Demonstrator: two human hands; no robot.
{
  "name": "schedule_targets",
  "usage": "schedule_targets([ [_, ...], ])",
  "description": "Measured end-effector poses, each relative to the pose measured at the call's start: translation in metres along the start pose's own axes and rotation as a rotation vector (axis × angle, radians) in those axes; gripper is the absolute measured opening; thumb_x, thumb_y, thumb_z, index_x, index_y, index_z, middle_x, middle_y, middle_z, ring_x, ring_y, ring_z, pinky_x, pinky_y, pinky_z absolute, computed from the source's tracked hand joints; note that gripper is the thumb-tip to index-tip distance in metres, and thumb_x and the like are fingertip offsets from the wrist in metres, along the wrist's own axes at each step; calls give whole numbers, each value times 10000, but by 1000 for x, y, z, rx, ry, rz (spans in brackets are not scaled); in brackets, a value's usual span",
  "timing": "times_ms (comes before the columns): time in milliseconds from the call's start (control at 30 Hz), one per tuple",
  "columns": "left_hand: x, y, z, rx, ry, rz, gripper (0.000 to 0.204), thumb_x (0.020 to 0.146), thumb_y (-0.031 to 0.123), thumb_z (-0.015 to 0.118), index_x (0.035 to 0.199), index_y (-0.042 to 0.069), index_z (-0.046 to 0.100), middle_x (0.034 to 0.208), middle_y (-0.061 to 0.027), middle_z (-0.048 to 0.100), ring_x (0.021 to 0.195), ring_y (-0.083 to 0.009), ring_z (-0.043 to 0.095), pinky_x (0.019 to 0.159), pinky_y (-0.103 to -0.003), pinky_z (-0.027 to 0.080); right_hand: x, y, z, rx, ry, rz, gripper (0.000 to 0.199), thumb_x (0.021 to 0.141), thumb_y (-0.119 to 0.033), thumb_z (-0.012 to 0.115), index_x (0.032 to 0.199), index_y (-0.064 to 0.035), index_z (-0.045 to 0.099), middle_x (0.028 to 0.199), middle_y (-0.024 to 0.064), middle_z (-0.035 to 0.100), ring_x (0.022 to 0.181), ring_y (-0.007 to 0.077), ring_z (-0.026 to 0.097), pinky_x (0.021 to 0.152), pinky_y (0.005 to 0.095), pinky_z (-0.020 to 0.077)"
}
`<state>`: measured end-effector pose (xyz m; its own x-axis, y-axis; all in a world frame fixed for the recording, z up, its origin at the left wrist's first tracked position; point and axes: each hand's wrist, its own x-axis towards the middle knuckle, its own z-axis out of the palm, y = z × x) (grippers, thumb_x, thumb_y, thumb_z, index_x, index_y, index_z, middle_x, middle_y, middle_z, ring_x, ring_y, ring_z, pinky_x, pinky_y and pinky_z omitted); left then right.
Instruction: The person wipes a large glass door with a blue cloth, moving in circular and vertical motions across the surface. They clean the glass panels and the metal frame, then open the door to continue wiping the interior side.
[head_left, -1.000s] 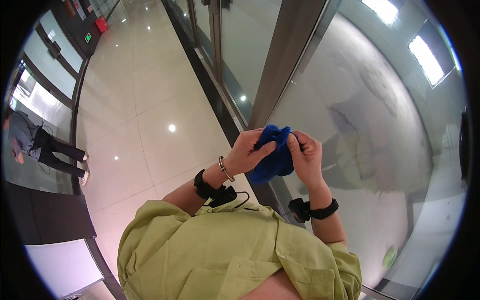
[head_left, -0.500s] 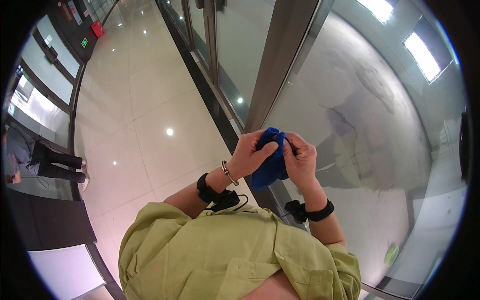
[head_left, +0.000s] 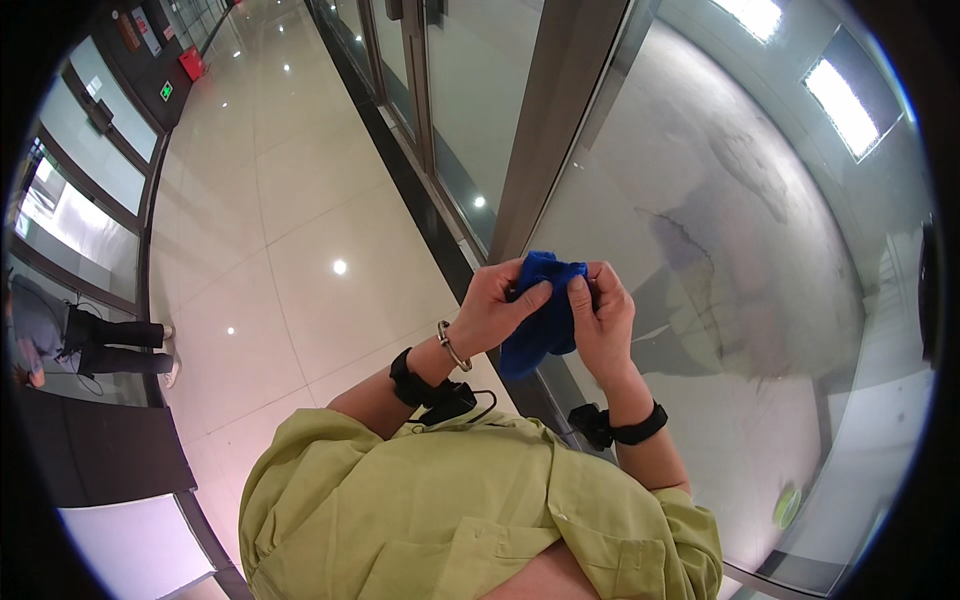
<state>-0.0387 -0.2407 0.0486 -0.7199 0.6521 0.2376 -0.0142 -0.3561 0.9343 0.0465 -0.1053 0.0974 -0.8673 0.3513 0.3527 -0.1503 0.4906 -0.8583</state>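
Between my two hands hangs a blue cloth (head_left: pixel 541 335), bunched along its upper edge and drooping loose below. My left hand (head_left: pixel 497 305) pinches its left side, with the thumb pressed across the front. On the right side my right hand (head_left: pixel 604 318) grips the same edge between thumb and fingers. The cloth is held in the air in front of the glass panel (head_left: pixel 700 290). Some fingertips are hidden behind the fabric.
Framed glass panels with a brown post (head_left: pixel 563 110) stand ahead and to the right. A glossy tiled floor (head_left: pixel 330 200) runs along the left. Another person (head_left: pixel 100 345) stands at the far left near glass doors. Behind the glass is a green round object (head_left: pixel 787 506).
The thumbs have moved apart, and the cloth's upper edge is spread wider between my hands. Both hands keep hold of it.
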Motion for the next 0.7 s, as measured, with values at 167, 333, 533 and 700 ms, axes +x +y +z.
schedule_targets([
  [167,2,-7,-5,-121,-24,-42,208,959,177,599,1033,-8,658,828,45,632,766,-14,532,700,-191,478,-1,10,-3,11,-46,5,125,934,-126,575,870,-20,561,661,13,491,609,89,432,562,237,389],
  [333,5,-2,-5,-238,38,-50,231,969,189,583,1050,-6,677,860,13,679,769,-31,589,698,-203,496,0,6,-17,79,-198,-16,63,832,-31,555,793,5,520,657,32,469,606,100,449,558,251,384],
  [533,6,-6,-12,19,110,0,232,950,216,621,963,-2,699,787,28,633,690,-19,483,596,-186,410,7,13,-18,19,-286,-206,61,795,-16,600,811,37,573,731,110,564,622,195,513,595,286,425],
  [700,9,1,-8,268,113,233,179,922,143,633,886,-31,659,758,-43,606,644,-91,507,578,-223,417,7,1,-7,-47,-251,-167,110,818,-52,692,876,28,645,793,134,599,663,225,547,634,288,455],
])
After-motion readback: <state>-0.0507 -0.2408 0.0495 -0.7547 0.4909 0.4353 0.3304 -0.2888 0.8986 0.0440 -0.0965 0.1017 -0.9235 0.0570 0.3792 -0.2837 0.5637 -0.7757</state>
